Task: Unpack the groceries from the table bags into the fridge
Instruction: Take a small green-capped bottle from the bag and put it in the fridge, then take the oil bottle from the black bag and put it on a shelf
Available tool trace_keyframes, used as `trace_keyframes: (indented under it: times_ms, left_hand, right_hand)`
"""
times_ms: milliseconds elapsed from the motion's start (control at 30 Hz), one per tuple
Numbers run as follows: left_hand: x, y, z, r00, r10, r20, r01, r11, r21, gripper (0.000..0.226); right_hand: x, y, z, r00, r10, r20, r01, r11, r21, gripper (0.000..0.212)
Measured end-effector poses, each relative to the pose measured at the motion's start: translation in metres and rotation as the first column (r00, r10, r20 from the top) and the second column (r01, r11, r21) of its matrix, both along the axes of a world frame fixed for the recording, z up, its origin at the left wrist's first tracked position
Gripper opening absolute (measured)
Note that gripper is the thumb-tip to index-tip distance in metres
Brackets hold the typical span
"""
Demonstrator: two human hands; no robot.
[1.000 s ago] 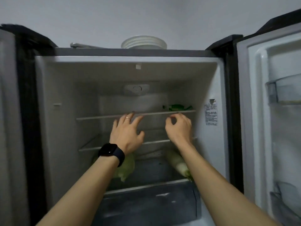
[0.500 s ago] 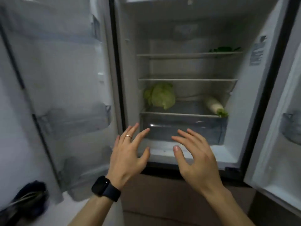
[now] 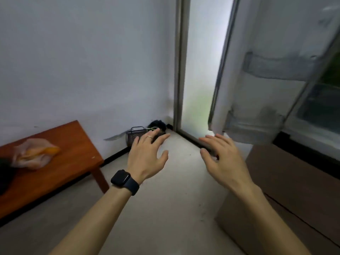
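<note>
In the head view you are facing the corner of the room, and the fridge (image 3: 320, 100) is showing only at the right edge, with its open door (image 3: 266, 74) standing in front of it. Both your hands are hanging free above the floor (image 3: 165, 208). The left hand (image 3: 147, 155), wearing a ring (image 3: 149, 137) and a dark watch (image 3: 122, 179), is spreading its fingers wide, and the right hand (image 3: 224, 159) is lying open with relaxed fingers. Neither is holding anything. I judge the task is somewhere in the middle. Something greenish is showing inside the fridge, too blurred to name. A thin, crumpled, half-transparent plastic bag (image 3: 33, 153) with something orange inside is waiting on the surface (image 3: 73, 162), well apart from your hands and beside a dark shape I cannot identify. The surface is smooth reddish-brown wood with square legs. The floor is looking pale and matte, the door white with clear plastic bins, and a plain brown cardboard box (image 3: 294, 190) is standing below the fridge.
</note>
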State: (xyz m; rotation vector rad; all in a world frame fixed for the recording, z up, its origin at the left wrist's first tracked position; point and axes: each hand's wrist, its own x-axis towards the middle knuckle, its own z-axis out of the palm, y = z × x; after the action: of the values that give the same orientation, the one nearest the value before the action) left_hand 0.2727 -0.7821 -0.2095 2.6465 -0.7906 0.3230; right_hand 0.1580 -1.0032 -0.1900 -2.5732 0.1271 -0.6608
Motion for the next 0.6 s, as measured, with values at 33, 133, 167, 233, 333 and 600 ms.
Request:
trace_keyframes:
  times_ms: [33, 133, 167, 233, 333, 600]
  left_hand:
    - [0.004, 0.034, -0.004, 0.999, 0.040, -0.009, -0.039, 0.999, 0.020, 0.058]
    - [0.013, 0.137, -0.014, 0.987, 0.160, -0.028, -0.158, 0.985, 0.068, 0.058]
    - [0.015, 0.172, -0.017, 0.978, 0.204, -0.038, -0.201, 0.977, 0.078, 0.057]
    - [0.019, 0.240, -0.024, 0.955, 0.290, -0.060, -0.283, 0.954, 0.094, 0.055]
    - [0.026, 0.335, -0.034, 0.908, 0.407, -0.101, -0.398, 0.912, 0.097, 0.053]
    - [0.046, 0.515, -0.064, 0.761, 0.628, -0.165, -0.616, 0.778, 0.122, 0.052]
  right_hand:
    - [0.015, 0.028, -0.006, 0.999, 0.035, -0.019, -0.035, 0.999, 0.003, 0.036]
    - [0.057, 0.120, -0.024, 0.987, 0.141, -0.082, -0.140, 0.990, 0.020, 0.039]
    - [0.070, 0.153, -0.030, 0.978, 0.184, -0.100, -0.181, 0.983, 0.034, 0.040]
    - [0.093, 0.217, -0.041, 0.953, 0.273, -0.130, -0.268, 0.962, 0.056, 0.041]
    - [0.122, 0.307, -0.055, 0.908, 0.388, -0.159, -0.380, 0.922, 0.077, 0.042]
    - [0.184, 0.478, -0.081, 0.757, 0.609, -0.236, -0.603, 0.791, 0.107, 0.044]
